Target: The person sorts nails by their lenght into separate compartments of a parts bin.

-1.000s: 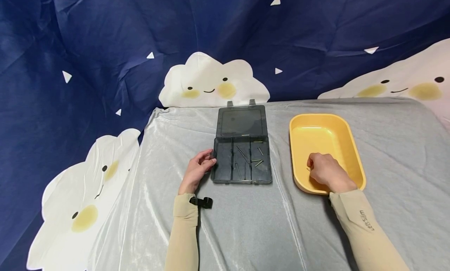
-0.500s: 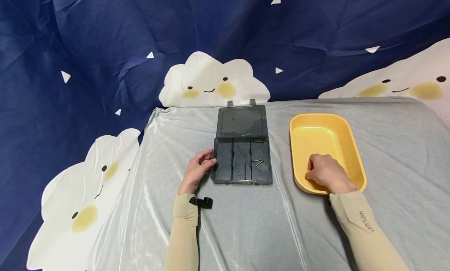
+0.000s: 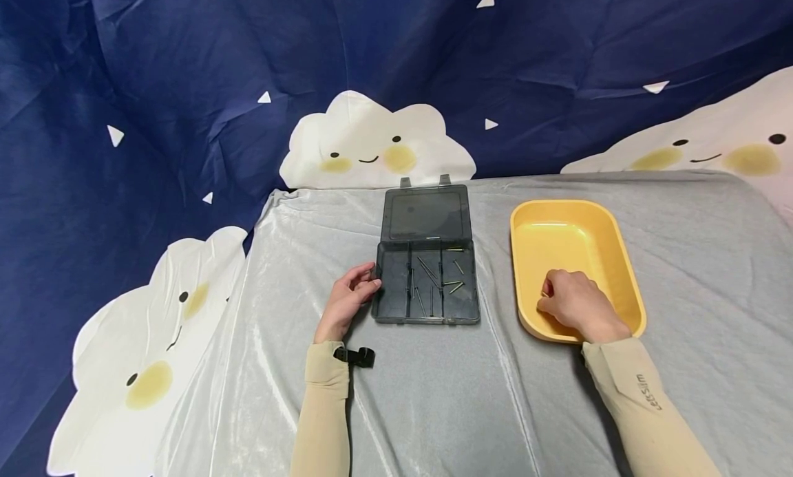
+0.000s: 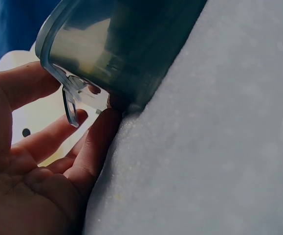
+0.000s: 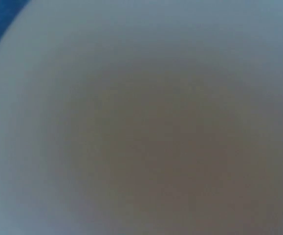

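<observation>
A dark translucent compartment box (image 3: 393, 284) stands with its lid (image 3: 426, 214) folded back. Several thin screws (image 3: 427, 270) lie in its middle and right compartments; the left one shows bare floor. At the box's left wall, my left hand (image 3: 348, 299) holds the side, thumb and fingers against the rim and lower edge in the left wrist view. Inside the yellow tray (image 3: 624, 277), near its front left, my right hand (image 3: 576, 299) has curled fingers pinched together, on a small screw mostly hidden by them. The right wrist view is only a blur.
Grey cloth (image 3: 427, 387) covers the table under box and tray. Behind the table's back edge hangs a dark blue curtain (image 3: 396, 43) with cloud prints. A black strap (image 3: 356, 356) sits at the left wrist.
The small thin thing sticking out at my right fingertips has gone almost out of sight as the fingers drew in slightly. My left hand and the box have stayed still.
</observation>
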### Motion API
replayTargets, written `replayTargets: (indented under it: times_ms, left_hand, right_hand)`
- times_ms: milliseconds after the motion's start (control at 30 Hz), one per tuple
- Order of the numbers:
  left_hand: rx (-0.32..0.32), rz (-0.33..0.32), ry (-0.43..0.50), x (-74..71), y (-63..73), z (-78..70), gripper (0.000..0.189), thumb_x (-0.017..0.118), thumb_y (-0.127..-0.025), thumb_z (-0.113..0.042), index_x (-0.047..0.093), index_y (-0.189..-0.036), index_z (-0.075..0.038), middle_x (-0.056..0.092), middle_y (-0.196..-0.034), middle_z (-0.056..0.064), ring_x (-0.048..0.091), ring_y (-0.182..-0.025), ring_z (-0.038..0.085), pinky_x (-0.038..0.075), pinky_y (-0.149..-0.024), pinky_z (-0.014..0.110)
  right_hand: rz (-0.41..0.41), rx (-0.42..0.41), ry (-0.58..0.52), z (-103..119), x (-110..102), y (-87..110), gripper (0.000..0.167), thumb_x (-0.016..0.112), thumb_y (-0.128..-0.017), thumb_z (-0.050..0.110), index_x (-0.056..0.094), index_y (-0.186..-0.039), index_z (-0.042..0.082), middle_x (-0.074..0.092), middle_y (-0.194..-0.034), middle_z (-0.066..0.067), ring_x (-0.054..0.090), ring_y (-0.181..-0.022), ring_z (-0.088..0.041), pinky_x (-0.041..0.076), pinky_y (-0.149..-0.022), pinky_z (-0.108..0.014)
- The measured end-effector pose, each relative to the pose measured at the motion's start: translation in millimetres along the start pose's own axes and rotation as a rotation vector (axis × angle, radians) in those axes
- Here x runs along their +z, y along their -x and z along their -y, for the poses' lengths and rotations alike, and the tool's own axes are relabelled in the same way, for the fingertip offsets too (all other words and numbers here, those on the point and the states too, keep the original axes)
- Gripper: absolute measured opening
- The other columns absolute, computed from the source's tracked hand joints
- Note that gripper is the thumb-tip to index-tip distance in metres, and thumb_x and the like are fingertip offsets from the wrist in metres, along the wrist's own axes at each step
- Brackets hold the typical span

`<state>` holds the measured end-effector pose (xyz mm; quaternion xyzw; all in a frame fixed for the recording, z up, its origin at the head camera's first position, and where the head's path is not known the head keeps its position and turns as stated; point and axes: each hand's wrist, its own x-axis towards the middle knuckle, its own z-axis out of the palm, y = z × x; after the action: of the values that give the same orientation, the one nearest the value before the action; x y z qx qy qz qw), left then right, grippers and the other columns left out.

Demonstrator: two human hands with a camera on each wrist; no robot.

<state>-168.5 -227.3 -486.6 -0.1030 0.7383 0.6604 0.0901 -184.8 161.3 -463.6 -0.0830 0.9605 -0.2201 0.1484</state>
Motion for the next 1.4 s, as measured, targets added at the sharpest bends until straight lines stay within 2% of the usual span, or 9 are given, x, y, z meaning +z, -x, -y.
replayTargets:
  times_ms: [733,1100,1400]
  left_hand:
    - [0.008,0.002,0.007,-0.5,0.3,1.5,0.051,0.066,-0.089,-0.007,0.051,-0.138,-0.001,0.054,-0.127,0.021,0.057,-0.088,0.001,0.049,-0.076,0.017]
    - [0.007,0.001,0.025,-0.7,-0.4,2.4,0.051,0.066,-0.089,-0.006,0.051,-0.137,-0.001,0.054,-0.127,0.021,0.058,-0.086,-0.001,0.050,-0.076,0.017]
    - [0.006,-0.004,0.015,-0.9,-1.1,2.7,0.050,0.066,-0.089,-0.007,0.052,-0.137,-0.002,0.055,-0.127,0.021,0.058,-0.087,0.001,0.049,-0.076,0.018]
  right_hand:
    - [-0.068,-0.004,-0.013,1.9,-1.0,0.5,0.012,0.065,-0.075,0.014,0.053,-0.076,0.010,0.053,-0.070,-0.005,0.050,-0.067,-0.024,0.033,-0.054,-0.030]
    - [-0.113,-0.036,-0.042,3.9,-5.2,2.4,0.014,0.066,-0.073,0.016,0.053,-0.075,0.011,0.055,-0.071,-0.004,0.052,-0.068,-0.024,0.035,-0.055,-0.029]
    - [-0.118,-0.053,-0.036,8.4,-12.5,6.4,0.016,0.068,-0.075,0.018,0.054,-0.077,0.012,0.055,-0.071,-0.004,0.052,-0.069,-0.025,0.035,-0.058,-0.030]
